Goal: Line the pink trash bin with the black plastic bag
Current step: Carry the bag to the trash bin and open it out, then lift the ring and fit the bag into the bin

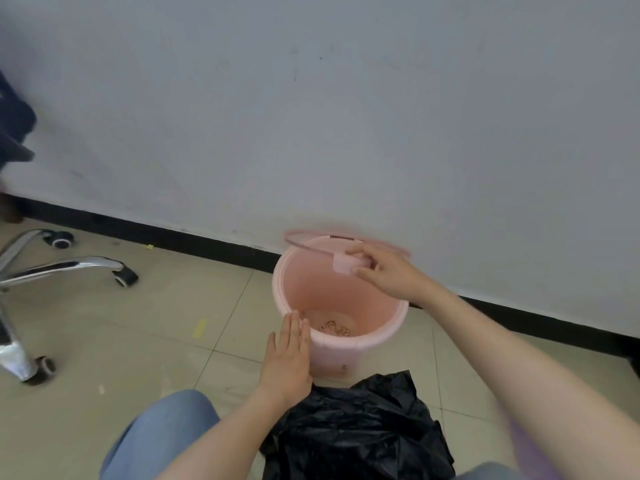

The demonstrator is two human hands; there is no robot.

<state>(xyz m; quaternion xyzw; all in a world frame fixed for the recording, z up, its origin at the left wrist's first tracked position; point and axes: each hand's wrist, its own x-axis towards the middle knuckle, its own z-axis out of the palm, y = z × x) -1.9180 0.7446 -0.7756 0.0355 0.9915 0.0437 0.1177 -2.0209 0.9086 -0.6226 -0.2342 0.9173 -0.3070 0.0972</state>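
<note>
bin: pink trash bin (pixel 360 299) upright on the tiled floor (pixel 138 323), mouth up, long axis vertical, set close to the wall (pixel 311 116); some debris at the bottom, not lined yet
ring: pink bag-retaining ring (pixel 313 244) lifted and tilted up over the far rim, blurred; likely raised to clear the mouth for the bag
right hand: right hand (pixel 384 271), fingers pinched on the ring's tab (pixel 346 264), holding it up
left hand: left hand (pixel 289 355) flat and open, fingers together, against the bin's near-left side; looks like bracing so it won't tip, contact not certain
bag: black plastic bag (pixel 363 427) crumpled on the floor just in front of the bin, between the knees, no hand on it
other: office chair base (pixel 52 271) well left
</note>
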